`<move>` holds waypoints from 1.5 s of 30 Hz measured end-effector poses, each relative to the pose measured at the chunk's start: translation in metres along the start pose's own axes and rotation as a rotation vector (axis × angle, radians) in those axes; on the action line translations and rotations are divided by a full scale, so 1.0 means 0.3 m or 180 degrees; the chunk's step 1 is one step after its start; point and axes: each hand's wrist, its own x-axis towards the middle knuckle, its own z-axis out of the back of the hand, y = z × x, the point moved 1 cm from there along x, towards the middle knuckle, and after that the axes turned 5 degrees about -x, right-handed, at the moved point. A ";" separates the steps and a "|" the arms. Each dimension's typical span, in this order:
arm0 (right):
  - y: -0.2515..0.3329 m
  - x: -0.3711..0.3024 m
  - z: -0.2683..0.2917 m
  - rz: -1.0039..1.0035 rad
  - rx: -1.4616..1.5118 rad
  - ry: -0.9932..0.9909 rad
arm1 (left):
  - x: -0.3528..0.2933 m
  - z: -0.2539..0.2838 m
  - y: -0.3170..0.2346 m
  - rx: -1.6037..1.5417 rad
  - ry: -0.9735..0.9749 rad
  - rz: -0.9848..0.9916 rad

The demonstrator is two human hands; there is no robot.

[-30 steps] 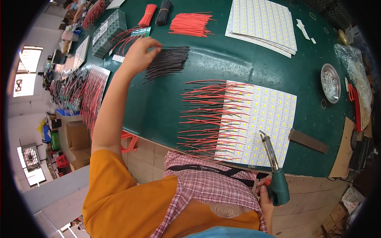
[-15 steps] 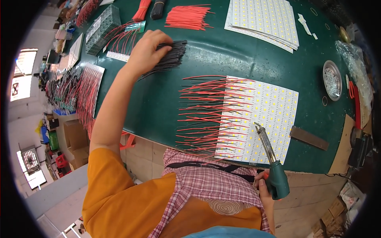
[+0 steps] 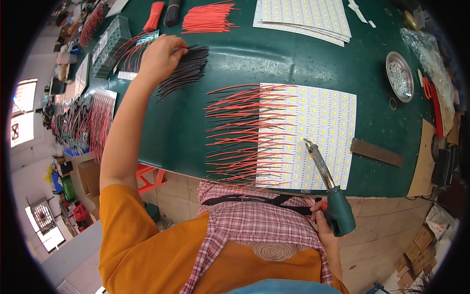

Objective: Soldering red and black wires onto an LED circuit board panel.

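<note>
My left hand [image 3: 161, 58] reaches over a loose pile of black wires [image 3: 185, 72] on the table. Its thumb and fingers pinch together at the pile's upper end, on black wire; how many strands is hidden. Low in front of my body, my right hand [image 3: 324, 224] grips the green handle of a soldering iron [image 3: 339, 208]. The metal tip points up and left, over a white LED board [image 3: 320, 127] dotted with yellow chips; whether it touches cannot be told. Red and black wires [image 3: 235, 125] lie in rows across the board's left edge.
Red wires [image 3: 208, 18] and stacked LED boards [image 3: 306, 19] lie at the back. A metal bowl [image 3: 400, 77] of small pieces and a flat bar [image 3: 377, 153] are on the right. Wired boards [image 3: 102, 120] and a stacked green block [image 3: 111, 46] stand left.
The whole view has shifted, so the table things appear further left and higher. My left fingers have drawn together on the black wires. My right hand keeps the soldering iron over the board.
</note>
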 end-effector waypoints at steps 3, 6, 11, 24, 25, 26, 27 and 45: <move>-0.008 -0.009 0.000 0.0058 0.0064 -0.0178 | 0.013 0.006 -0.010 0.0078 0.0080 -0.0010; -0.022 -0.007 0.008 -0.0012 0.0153 -0.0149 | 0.016 -0.006 0.008 0.0173 0.0033 -0.0319; -0.016 -0.007 0.001 0.0027 0.0173 -0.0102 | 0.016 0.004 -0.011 0.0205 -0.0156 -0.0554; -0.042 -0.018 -0.002 0.0024 0.0361 -0.0267 | -0.243 0.052 -0.256 -0.2958 -0.1790 0.0669; -0.039 -0.013 0.000 0.0087 0.0196 -0.0174 | -0.276 0.020 -0.274 -0.3112 -0.1819 0.0669; -0.036 -0.011 0.000 0.0147 0.0022 -0.0092 | -0.299 -0.011 -0.282 -0.3282 -0.1843 0.0668; -0.035 -0.010 -0.001 0.0136 0.0019 -0.0086 | -0.312 -0.036 -0.282 -0.3282 -0.1839 0.0681; -0.083 -0.007 0.015 0.0448 0.0512 -0.0164 | -0.287 0.137 -0.227 -0.2744 -0.0534 0.0930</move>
